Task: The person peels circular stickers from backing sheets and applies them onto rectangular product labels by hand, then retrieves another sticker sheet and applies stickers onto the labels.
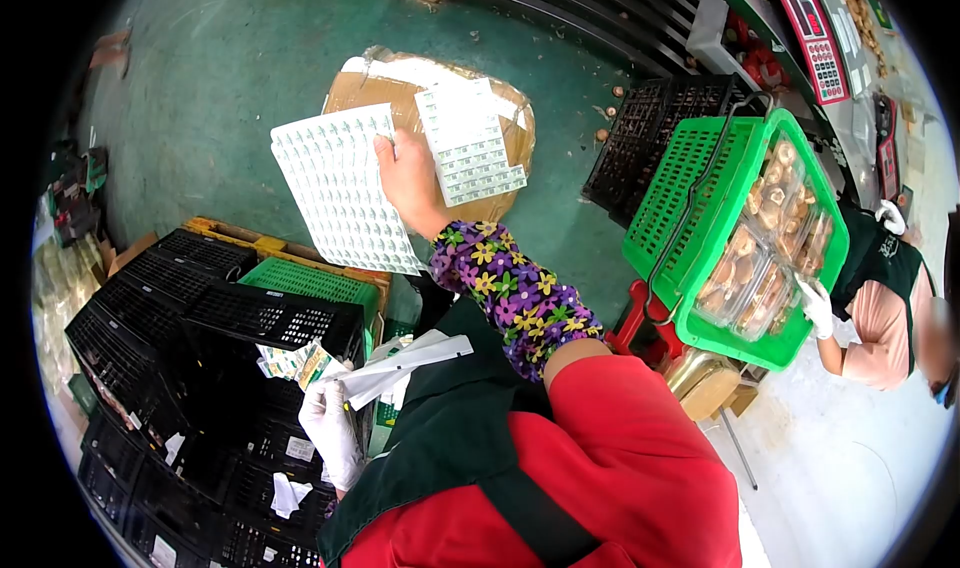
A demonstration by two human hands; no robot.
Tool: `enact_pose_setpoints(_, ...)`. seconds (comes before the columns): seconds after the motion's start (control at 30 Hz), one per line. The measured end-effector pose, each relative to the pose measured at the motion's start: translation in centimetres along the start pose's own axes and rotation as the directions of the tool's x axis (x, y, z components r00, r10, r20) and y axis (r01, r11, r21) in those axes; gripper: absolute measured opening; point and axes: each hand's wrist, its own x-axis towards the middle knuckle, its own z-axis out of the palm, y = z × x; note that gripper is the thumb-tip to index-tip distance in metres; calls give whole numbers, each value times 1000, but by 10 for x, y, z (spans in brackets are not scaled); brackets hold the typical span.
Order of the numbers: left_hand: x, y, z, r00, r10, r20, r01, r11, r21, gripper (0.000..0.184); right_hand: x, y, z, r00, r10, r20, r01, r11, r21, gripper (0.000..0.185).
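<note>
My bare right hand (410, 181), below a floral sleeve, grips the edge of a large sheet of small printed labels (345, 183) with its thumb on top. Just beside that hand, a second label sheet (465, 148) with a stepped edge lies over a worn cardboard box (360, 90). My left hand (330, 430), in a white glove, is closed around white paper strips (405, 368). Green-and-white printed pieces (300, 363) show right beside its fingers; whether they are held too, I cannot tell.
Black plastic crates (130, 338) are stacked at the left, with scraps of paper (288, 495) on them. At right, a green basket (690, 178) holds packs of mushrooms (765, 243). A co-worker's gloved hand (817, 306) touches it. A red scale (815, 38) stands beyond.
</note>
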Motion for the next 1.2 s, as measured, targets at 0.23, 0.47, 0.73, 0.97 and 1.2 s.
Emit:
enact_pose_setpoints(0.23,2,4,6,1000,-12,-6,12,1000,-13,10,0,9,7,1000,-18,25,19,999,-42,29)
enact_pose_setpoints(0.47,2,5,5,1000,15,20,-14,999,-38,11,-1,12,11,999,-25,30,26,999,-22,27)
enact_pose_setpoints(0.73,-1,10,8,1000,16,-1,-16,1000,-20,12,-1,13,13,998,-36,46,38,998,-41,26)
enact_pose_setpoints(0.97,-3,4,0,999,36,-17,-37,999,-20,13,6,14,4,995,-93,43,96,992,-86,29)
enact_pose_setpoints(1.2,-9,7,2,999,-5,-44,3,998,-66,9,39,30,-9,989,-122,80,137,967,-217,30)
